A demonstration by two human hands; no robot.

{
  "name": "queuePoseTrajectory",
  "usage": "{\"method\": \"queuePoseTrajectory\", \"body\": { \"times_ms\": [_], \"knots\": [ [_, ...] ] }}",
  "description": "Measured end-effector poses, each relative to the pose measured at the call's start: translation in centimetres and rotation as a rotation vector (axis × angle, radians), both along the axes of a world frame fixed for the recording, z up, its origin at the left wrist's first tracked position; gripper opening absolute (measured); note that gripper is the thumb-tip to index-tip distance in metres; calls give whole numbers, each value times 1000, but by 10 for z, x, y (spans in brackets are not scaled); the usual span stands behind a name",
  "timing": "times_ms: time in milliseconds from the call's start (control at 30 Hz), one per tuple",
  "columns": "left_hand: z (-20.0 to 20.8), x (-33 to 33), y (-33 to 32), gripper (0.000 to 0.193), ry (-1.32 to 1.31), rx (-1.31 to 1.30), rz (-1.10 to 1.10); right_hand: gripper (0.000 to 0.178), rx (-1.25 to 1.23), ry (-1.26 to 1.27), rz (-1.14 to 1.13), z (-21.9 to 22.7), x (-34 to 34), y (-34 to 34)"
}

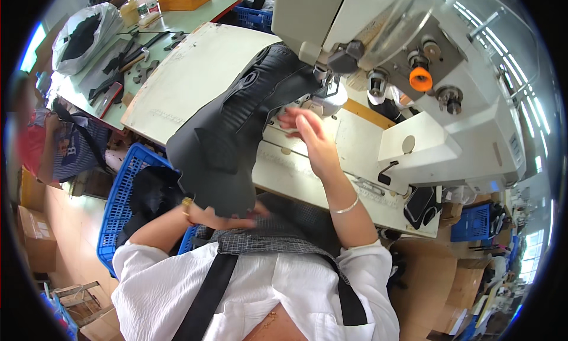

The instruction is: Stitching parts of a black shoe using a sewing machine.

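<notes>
Panel (207, 142), black, leather-like, smooth and matte over its broad lower part. Upper part worked in parallel ridges, with an oval raised detail near the far edge. Outline long and curving; lower margin small and notched. Upper end sits at the needle area of a sewing machine (467, 140), off-white, hard-cased, with an orange knob (420, 79) on its front. From there the panel slopes across a pale, smooth worktable (189, 74) and hangs past the near edge toward the wearer's lap.

Left hand (222, 218): at the panel's lower margin, the material lying over part of it, fingers pointing right. Fingers partly covered and blurred; cannot tell whether they pinch the edge or only support it. Gold-coloured band at the wrist.

Right hand (313, 137): released, nothing held, fingers loosely bent and pointing left. Panel's inner edge lies just left of the fingertips; contact cannot be made out. Thin silvery bangle (345, 206) on the forearm.

Lap: grey checked apron (266, 244), woven cloth, black straps over a crinkled white shirt. Left of the table: blue plastic crate (121, 184), lattice-walled, holding soft dark pieces. Beyond, a green-topped table (204, 14) bears a clear, wrinkled bag (106, 21) and dark strips.
</notes>
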State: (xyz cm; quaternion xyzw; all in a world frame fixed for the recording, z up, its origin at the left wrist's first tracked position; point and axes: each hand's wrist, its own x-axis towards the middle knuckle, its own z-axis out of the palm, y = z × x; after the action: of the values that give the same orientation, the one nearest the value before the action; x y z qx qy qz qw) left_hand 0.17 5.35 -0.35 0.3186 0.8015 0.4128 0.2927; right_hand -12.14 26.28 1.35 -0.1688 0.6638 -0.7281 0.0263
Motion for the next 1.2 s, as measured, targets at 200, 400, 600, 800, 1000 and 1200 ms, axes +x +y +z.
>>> {"method": "queuePoseTrajectory", "body": {
  "times_ms": [200, 400, 600, 800, 1000, 1200],
  "knots": [
    [73, 26, -113, 14, 271, -186, 473, 21, -128, -275, 32, -1, -27, -42],
    [109, -1, -120, 22, 418, 150, 789, 13, -403, -415, 33, 31, 15, -26],
    [127, -96, -32, 35, 805, 20, 519, 18, -208, -239, 145, 13, 25, 24],
    [116, -230, 9, 54, 577, -257, 147, 16, -112, -6, 67, 7, 31, 0],
    [122, -250, 40, 56, -82, 26, 166, 40, -133, -27, -23, 5, 36, -16],
    [102, -267, 44, 46, 96, 61, 121, 45, -49, 48, -70, 1, 35, -13]
  ]
}}
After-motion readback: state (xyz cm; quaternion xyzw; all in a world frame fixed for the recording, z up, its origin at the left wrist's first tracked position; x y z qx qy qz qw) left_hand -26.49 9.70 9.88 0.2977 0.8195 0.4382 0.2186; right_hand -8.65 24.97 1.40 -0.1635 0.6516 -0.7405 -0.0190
